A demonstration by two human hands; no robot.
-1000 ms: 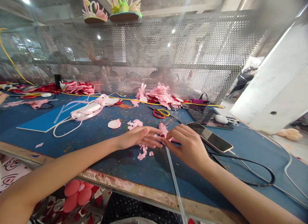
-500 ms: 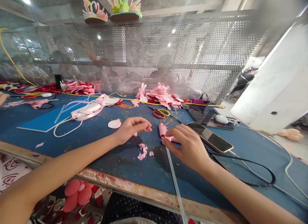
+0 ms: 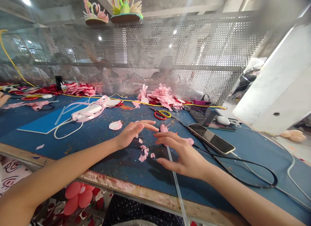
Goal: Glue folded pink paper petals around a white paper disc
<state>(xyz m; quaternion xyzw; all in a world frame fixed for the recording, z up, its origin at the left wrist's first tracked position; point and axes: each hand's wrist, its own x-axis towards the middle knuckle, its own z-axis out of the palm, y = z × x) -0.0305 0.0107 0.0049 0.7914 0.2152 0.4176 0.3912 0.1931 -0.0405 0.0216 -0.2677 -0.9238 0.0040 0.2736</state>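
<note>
A pink glue gun [image 3: 163,128] lies on the blue table, with a long translucent glue stick [image 3: 178,184] running from its back past the near edge. My right hand [image 3: 181,151] is over the gun, fingers spread and thumb apart, and hides its middle. Whether it touches the gun I cannot tell. My left hand [image 3: 136,130] hovers just left of the gun, fingers stretched towards my right fingertips, holding nothing. Below it are crumpled pink paper scraps [image 3: 143,153]. A white disc with a pink edge [image 3: 115,125] lies to its left.
Scissors with red and yellow handles [image 3: 162,115] lie beyond the gun. A phone [image 3: 211,138] and black cable [image 3: 255,184] are on the right. On the left are a white power strip [image 3: 87,112] and blue board [image 3: 52,120]. Pink paper piles [image 3: 161,95] line the mesh screen [image 3: 145,57].
My right hand's fingers have spread and shifted left, the thumb dropping away from the glue gun. My left hand's fingers have straightened and reached to the right.
</note>
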